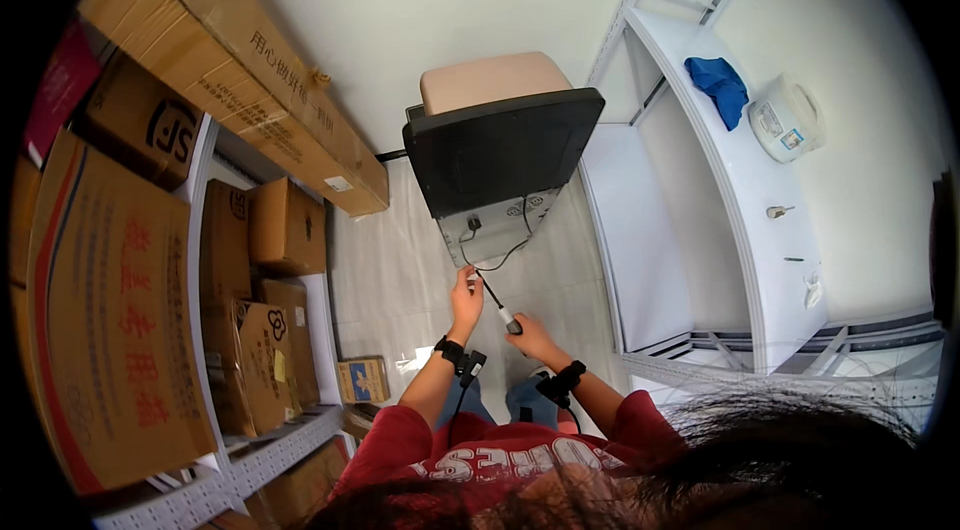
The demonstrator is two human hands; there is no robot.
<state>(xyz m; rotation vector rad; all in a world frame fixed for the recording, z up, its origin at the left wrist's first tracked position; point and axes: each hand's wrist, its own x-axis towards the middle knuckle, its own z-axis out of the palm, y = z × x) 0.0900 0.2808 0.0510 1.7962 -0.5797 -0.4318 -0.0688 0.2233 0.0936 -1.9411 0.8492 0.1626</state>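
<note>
My right hand (532,338) is closed round the handle of what looks like a screwdriver (511,322), with a grey-white and black grip. Its thin dark shaft slants up and left toward my left hand (466,300). The fingers of my left hand are bent together by the shaft's far end; what they pinch is too small to make out. Just beyond stands an appliance with a black panel (505,150), a grey metal lower casing (498,230) and a beige top (495,80). A black cable (515,248) loops from the casing down near my left fingers.
Shelves on the left hold several cardboard boxes (262,360); a long carton (250,80) leans behind them. A small box (362,380) lies on the floor. The white shelf (735,230) on the right carries a blue cloth (717,88), a white tub (785,120) and small items.
</note>
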